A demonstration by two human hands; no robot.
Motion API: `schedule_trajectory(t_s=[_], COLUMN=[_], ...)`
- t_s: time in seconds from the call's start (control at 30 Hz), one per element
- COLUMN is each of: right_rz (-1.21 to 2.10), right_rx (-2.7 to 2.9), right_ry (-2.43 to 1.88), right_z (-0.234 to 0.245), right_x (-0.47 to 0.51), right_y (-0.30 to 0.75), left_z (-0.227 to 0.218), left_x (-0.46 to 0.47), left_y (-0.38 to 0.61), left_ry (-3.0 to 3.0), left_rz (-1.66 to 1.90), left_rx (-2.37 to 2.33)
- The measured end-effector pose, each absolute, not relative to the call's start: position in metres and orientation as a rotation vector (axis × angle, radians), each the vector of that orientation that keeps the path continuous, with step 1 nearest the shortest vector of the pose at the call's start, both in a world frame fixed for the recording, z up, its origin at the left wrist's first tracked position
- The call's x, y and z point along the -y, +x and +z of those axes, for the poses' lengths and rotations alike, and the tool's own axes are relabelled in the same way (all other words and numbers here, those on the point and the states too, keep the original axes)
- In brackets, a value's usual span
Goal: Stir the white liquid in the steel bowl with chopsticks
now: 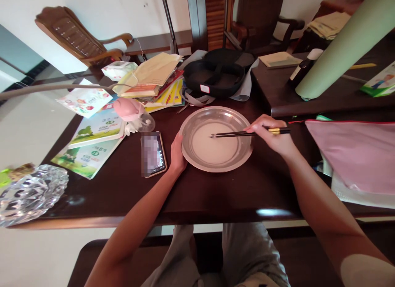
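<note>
A round metal plate (pixel 197 114) sits on the dark wooden table (pixel 216 192) in front of me, holding a thin pale liquid (pixel 212 149). My right hand (pixel 271 135) is closed on a pair of dark chopsticks (pixel 237 134) whose tips reach over the liquid near the plate's middle. At the plate's left rim rests my left hand (pixel 177 153), its fingers curled against the edge. A phone (pixel 153 153) lies just left of that hand.
Books and booklets (pixel 92 143) pile at the left and back, with a pink toy (pixel 131 110) and a crystal dish (pixel 29 192). A black divided case (pixel 216 79) stands behind the plate. A pink pouch (pixel 354 153) and green roll (pixel 345 48) lie right.
</note>
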State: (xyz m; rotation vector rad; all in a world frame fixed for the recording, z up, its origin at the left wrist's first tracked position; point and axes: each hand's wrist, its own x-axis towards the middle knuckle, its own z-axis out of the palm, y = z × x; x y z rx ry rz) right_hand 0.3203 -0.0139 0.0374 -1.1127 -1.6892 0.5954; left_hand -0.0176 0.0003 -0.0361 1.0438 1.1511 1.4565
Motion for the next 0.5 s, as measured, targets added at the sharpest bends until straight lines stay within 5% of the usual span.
schedule_trajectory(t_s=[0.5], right_rz=[0.846], right_rx=[1.572], right_ry=[-1.057], right_z=[0.062], right_x=[0.014], right_y=[0.307], left_z=[-0.034], left_x=[0.000], left_y=[-0.015], left_ry=[1.005], left_rz=[1.452], left_rx=[-1.107])
